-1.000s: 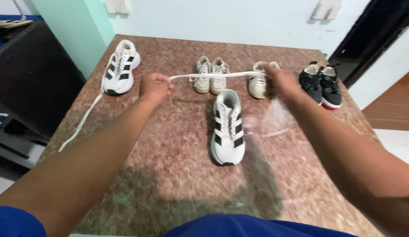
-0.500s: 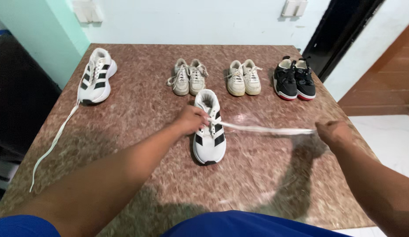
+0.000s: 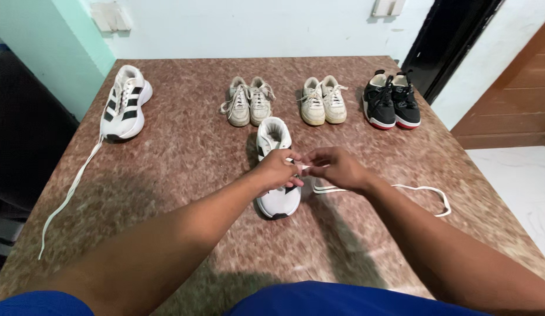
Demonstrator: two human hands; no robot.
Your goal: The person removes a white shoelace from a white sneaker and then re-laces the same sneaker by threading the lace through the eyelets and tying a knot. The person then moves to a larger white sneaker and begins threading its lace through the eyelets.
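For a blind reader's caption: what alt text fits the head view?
Both hands, left hand and right hand, pinch a white shoelace over a white sneaker with black stripes on a brown stone table; its mate and three small pairs sit behind.

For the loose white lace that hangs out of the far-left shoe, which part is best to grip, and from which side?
Grip the lace near its free end, close to the near-left table edge, coming from above with a thumb-and-finger pinch. It lies flat and straight on the top, apart from other things, so the end is easy to lift. Its other end seems to stay in the white shoe with black stripes, so pulling there may drag the shoe.
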